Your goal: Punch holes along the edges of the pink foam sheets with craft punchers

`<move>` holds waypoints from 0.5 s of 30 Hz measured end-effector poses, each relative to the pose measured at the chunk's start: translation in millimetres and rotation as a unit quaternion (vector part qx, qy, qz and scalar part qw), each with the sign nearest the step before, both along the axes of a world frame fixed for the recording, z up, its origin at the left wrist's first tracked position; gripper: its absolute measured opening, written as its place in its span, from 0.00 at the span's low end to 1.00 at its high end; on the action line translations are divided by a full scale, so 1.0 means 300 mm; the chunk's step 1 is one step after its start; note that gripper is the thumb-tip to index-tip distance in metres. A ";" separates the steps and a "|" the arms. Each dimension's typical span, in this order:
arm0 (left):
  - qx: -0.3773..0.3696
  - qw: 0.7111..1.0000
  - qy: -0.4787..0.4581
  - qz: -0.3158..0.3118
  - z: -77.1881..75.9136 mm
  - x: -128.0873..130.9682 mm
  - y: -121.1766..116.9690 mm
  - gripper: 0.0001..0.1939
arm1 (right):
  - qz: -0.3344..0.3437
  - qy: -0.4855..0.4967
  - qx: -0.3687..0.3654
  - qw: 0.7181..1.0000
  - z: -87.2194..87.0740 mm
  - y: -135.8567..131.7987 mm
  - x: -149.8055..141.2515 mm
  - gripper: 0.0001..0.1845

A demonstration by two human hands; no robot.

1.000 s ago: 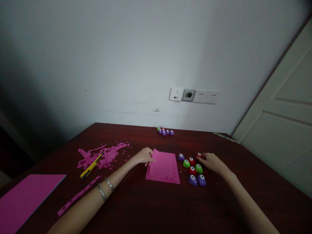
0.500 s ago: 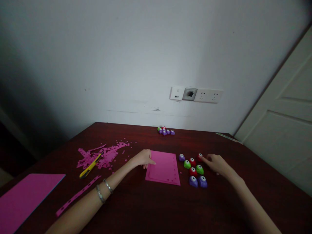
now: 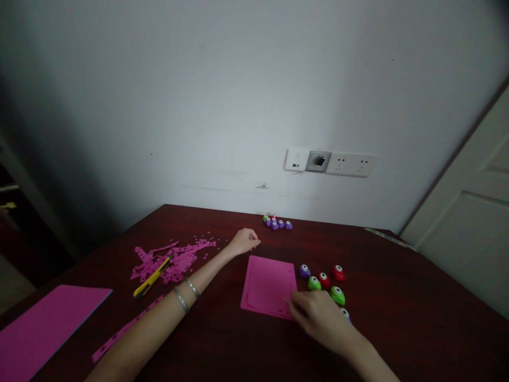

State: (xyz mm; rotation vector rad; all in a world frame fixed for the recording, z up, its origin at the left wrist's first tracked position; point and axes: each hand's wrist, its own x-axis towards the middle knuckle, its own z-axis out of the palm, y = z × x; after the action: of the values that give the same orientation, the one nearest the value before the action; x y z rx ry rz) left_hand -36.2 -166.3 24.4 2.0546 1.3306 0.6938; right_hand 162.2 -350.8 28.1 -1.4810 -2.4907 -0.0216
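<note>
A pink sheet with a smaller pink piece on top and small dark holes along its edges lies on the dark red table. My left hand is above its far left corner, apart from it, with fingers curled in and nothing visible between them. Over the sheet's near right corner is my right hand, fingers bent together with the tips at the paper; what they pinch, if anything, is hidden. Beside that hand sit craft punches: purple, green, red. Others are partly covered by the hand.
Pink scraps lie at the left with a yellow box cutter on them. Nearer are a punched pink strip and a large pink sheet. More punches stand by the wall; a ruler-like strip lies far right.
My left hand has let go of the pink sheet and moved up and away. My right hand has moved from the far red punch to the sheet's near right corner. The view has shifted slightly.
</note>
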 end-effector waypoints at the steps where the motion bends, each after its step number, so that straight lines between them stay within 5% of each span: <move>1: 0.019 1.000 0.001 0.017 -0.004 0.013 0.034 0.07 | 0.024 -0.016 0.000 1.000 -0.014 -0.013 -0.023 0.15; 8: 0.064 0.994 0.015 0.087 -0.063 0.138 0.257 0.07 | 0.080 -0.044 0.036 0.995 -0.080 -0.050 -0.071 0.08; 15: 0.065 0.988 0.061 0.123 -0.117 0.226 0.344 0.09 | 0.108 -0.052 0.063 0.991 -0.069 -0.059 -0.077 0.07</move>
State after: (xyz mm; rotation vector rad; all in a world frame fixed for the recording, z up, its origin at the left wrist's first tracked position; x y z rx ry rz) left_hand 31.7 -63.2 -10.7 2.0832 1.6696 0.7909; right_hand 139.1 -368.4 7.3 -1.1822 -2.6638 -0.2187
